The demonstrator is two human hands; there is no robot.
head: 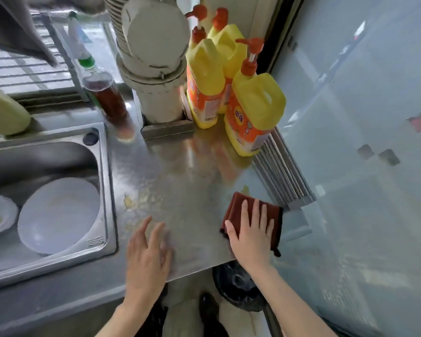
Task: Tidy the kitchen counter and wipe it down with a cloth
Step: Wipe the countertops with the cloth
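Cloth [253,215] flat under right hand [252,235], grip open, fingers spread; left hand [147,254] open on counter [180,166].

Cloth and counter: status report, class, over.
Right hand flat on cloth, left hand bare on counter. Yellowish smears unwiped. Three yellow bottles crowd back corner.

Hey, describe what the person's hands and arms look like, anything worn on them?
Both the left hand and right hand are bare: no gloves, and no rings or watch that I can see. Both forearms are uncovered to the frame's bottom edge, with no sleeve in view.
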